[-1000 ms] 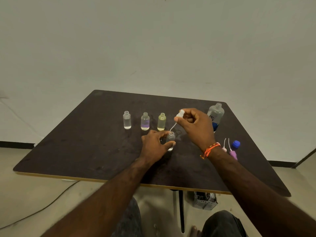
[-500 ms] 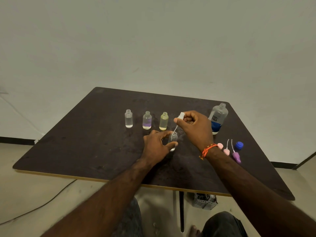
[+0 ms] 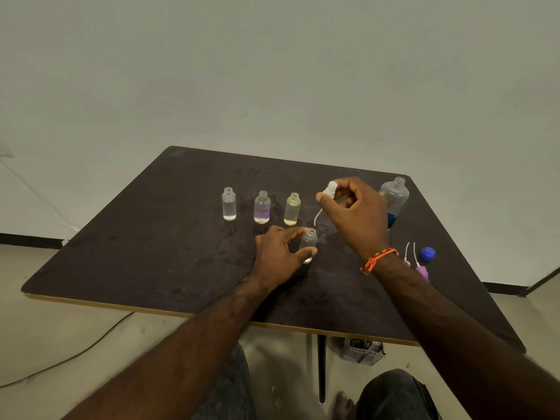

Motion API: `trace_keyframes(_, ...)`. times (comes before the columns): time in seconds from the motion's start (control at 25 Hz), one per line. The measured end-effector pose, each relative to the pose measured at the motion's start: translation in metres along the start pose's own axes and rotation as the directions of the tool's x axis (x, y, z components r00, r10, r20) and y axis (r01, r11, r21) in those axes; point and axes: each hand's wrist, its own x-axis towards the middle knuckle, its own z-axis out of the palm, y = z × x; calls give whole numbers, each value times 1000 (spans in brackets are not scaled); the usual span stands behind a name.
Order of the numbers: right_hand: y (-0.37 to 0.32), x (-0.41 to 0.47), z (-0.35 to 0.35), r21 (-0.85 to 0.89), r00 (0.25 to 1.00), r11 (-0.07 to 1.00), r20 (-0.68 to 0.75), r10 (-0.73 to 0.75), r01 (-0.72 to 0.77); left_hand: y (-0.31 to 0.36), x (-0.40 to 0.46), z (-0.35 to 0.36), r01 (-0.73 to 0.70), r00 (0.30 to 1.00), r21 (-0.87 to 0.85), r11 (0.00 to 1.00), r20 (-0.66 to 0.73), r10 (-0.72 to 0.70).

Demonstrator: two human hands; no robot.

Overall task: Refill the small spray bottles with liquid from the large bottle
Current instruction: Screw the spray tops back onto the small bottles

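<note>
One large clear bottle stands uncapped at the far right of the table, a blue band near its base. Four small spray bottles are open: a clear one, one with a purple tint and a yellowish one stand in a row across the middle, well apart from each other, and a fourth clear bottle stands nearer the person, just in front of the yellowish one. Three spray tops are off: a white spray top in the air, and two pinkish-purple spray tops lying with their dip tubes beside one blue cap at the right. The table is a dark, scuffed board with a pale edge, set on a light floor against a plain pale wall; a cable runs over the floor at the left. The left hand grips the fourth bottle between thumb and curled fingers, holding it upright on the table. The right hand, an orange thread bracelet at its wrist, pinches the white top above and to the right of that bottle's mouth, its tube hanging down.
</note>
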Motion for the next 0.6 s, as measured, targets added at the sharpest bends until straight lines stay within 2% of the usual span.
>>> trace_keyframes(0.08,8,-8,6,3,1000,1000,21,23,-23,0,-1,0,-4,1000,-6,1000,1,4)
trace_keyframes(0.2,10,-9,7,53,998,997,-21,66,-65,1,0,0,-6,1000,11,1000,9,5)
trace_keyframes(0.32,3,2,4,56,998,997,-42,54,-51,-1,1,1,0,1000,10,1000,9,0)
trace_keyframes(0.6,28,-12,13,-143,986,986,135,101,-82,-3,0,3,2,1000,-5,1000,1,-2)
